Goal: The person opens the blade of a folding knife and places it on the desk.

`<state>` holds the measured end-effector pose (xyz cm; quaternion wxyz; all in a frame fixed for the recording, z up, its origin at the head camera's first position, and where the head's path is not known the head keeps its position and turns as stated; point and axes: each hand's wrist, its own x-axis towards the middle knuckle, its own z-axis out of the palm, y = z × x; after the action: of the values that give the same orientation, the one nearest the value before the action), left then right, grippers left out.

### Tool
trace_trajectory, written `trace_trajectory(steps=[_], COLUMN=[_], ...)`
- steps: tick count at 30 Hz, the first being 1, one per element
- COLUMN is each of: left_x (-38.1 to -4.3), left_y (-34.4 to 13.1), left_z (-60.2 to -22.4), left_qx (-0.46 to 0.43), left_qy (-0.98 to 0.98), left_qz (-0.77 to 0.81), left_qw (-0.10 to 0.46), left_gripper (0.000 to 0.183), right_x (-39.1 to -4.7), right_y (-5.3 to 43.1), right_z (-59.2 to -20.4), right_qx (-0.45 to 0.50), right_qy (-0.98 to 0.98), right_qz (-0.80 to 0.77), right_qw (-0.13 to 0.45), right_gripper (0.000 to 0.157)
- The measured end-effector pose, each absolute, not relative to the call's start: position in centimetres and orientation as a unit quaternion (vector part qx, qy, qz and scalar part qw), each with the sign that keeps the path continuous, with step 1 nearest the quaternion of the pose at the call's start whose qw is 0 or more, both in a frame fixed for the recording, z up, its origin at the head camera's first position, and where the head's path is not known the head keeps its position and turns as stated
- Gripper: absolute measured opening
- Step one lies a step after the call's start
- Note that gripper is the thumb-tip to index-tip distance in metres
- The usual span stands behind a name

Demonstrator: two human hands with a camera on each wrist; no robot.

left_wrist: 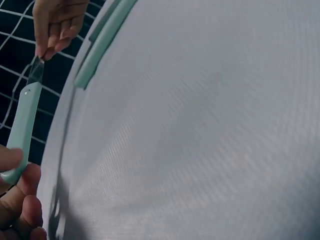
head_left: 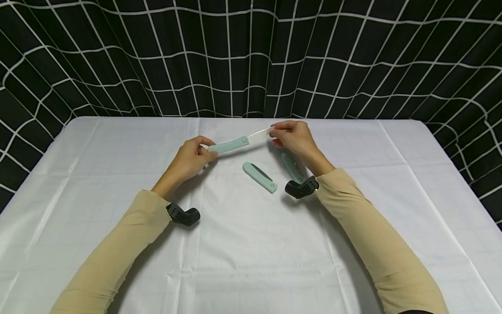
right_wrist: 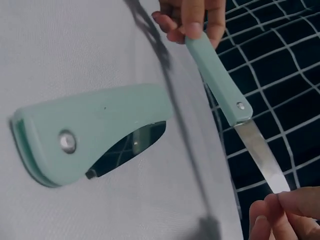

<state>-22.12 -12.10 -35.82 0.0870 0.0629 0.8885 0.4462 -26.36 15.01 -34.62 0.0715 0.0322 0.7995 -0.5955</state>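
Observation:
An unfolded folding knife (head_left: 231, 145) with a pale mint handle is held above the table between both hands. My left hand (head_left: 192, 159) grips the end of its handle between thumb and fingers. At the other end, the right hand (head_left: 296, 137) pinches the tip of the metal blade (right_wrist: 260, 152). Two more mint folding knives lie folded on the cloth: one (head_left: 259, 178) in front of the held knife, another (head_left: 291, 166) under the right wrist, partly hidden. In the right wrist view a folded knife (right_wrist: 115, 110) shows its dark-looking blade edge and pivot screw.
A white cloth (head_left: 251, 261) with fold creases covers the table. Behind it hangs a black curtain (head_left: 219, 56) with a white grid. Black wrist-camera mounts (head_left: 183, 214) project from both beige sleeves (head_left: 117, 248), the right one close to the folded knife there.

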Motion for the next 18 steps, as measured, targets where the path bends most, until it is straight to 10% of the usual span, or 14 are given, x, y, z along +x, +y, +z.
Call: trace_trajectory(steps=[18], left_x=[-22.8], left_y=[-12.3], left_z=[-36.6], left_qx=[0.062], left_qy=[0.9], left_qz=[0.418], left_qw=[0.102], left_gripper=[0.031], right_x=[-27.6], right_y=[13.3], right_z=[-35.6], right_qx=[0.056], right_qy=[0.817], right_qz=[-0.569], right_qw=[0.07], right_gripper=[0.031])
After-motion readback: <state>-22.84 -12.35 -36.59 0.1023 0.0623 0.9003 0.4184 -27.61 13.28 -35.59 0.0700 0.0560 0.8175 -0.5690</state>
